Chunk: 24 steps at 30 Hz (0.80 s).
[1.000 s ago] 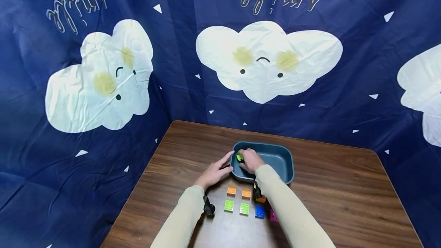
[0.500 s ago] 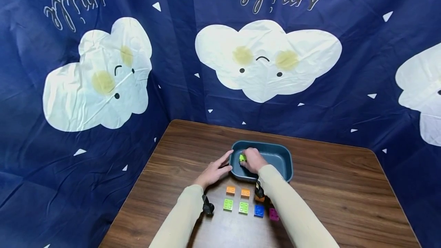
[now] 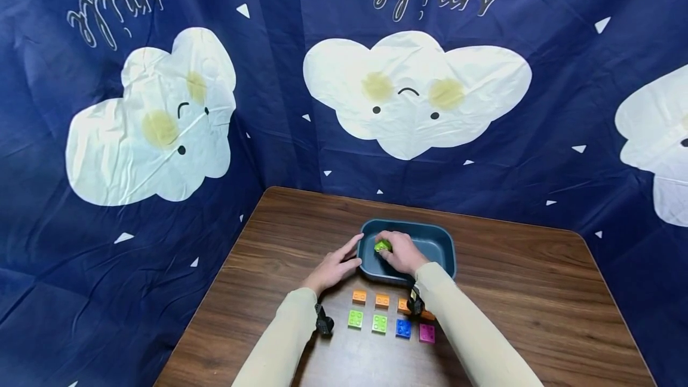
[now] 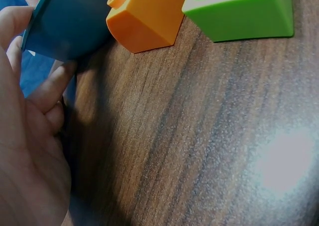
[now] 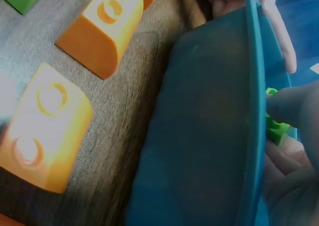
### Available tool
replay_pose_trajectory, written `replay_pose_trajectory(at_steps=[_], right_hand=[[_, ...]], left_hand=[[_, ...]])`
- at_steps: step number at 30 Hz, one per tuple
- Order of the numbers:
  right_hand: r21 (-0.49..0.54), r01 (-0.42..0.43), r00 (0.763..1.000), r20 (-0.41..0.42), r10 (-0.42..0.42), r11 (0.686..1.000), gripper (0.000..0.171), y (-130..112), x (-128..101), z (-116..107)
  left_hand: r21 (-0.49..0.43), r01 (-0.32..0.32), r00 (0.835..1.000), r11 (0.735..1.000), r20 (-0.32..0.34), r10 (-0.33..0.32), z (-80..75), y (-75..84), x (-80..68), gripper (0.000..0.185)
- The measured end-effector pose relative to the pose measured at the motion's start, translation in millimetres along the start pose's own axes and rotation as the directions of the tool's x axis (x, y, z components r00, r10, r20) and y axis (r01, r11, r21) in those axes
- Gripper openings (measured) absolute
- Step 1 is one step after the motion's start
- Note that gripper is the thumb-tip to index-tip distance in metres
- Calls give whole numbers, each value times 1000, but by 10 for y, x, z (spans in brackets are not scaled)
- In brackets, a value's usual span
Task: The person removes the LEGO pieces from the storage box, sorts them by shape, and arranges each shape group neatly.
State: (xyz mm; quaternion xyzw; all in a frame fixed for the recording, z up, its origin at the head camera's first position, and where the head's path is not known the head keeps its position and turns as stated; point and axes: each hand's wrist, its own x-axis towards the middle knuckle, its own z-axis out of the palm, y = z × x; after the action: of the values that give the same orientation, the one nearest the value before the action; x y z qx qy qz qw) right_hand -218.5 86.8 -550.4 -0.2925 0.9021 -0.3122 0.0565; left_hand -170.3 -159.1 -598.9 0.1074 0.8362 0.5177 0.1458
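In the head view a dark teal basin (image 3: 438, 242) stands near the table's back. Inside it, at the left end, my right hand (image 3: 403, 252) pinches a lime-green block (image 3: 383, 246) between thumb and fingers. The right wrist view shows this green block (image 5: 277, 129) partly hidden by the fingers, behind the basin wall (image 5: 209, 116). My left hand (image 3: 332, 269) rests at the basin's left end, its fingers fairly straight and spread. In the left wrist view, fingers of the left hand (image 4: 35, 136) touch the basin's rim and outer wall (image 4: 75, 24).
In front of the basin lies a row of orange blocks (image 3: 382, 301), partly covered by the right wrist. Nearer are two lime-green blocks (image 3: 355, 319), a blue block (image 3: 403, 328) and a magenta block (image 3: 427, 333). A dark blue cloth with clouds (image 3: 279, 136) hangs behind the wooden table (image 3: 516, 291).
My right hand has moved a little to the right inside the basin with the green block, which has turned in its fingers. The left hand stays in place at the basin's end.
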Motion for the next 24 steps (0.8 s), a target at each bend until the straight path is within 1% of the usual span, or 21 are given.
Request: replay_pose_trajectory(at_steps=[2, 9, 13, 17, 20, 24], right_hand=[[11, 2, 1000, -29, -2, 1000, 24, -4, -34, -14], [97, -82, 995, -55, 87, 992, 41, -50, -188, -97], [110, -88, 994, -58, 95, 990, 39, -34, -285, -139], [135, -121, 990, -51, 129, 983, 37, -18, -375, -179], [150, -132, 988, -59, 142, 980, 36, -21, -431, -208], [136, -100, 988, -101, 114, 986, 34, -6, -518, -228]], left_hand=[[-3, -4, 1000, 1000, 4, 4, 1, -3, 4, 65], [5, -3, 1000, 1000, -1, 3, 1, 4, 1, 65], [8, -8, 1000, 1000, -6, 8, 5, 26, -16, 66], [11, -20, 1000, 1000, -7, 20, 9, 25, -15, 65], [20, -16, 1000, 1000, -11, 16, 12, 23, -11, 66], [33, -10, 1000, 999, -14, 10, 18, 27, -11, 66]])
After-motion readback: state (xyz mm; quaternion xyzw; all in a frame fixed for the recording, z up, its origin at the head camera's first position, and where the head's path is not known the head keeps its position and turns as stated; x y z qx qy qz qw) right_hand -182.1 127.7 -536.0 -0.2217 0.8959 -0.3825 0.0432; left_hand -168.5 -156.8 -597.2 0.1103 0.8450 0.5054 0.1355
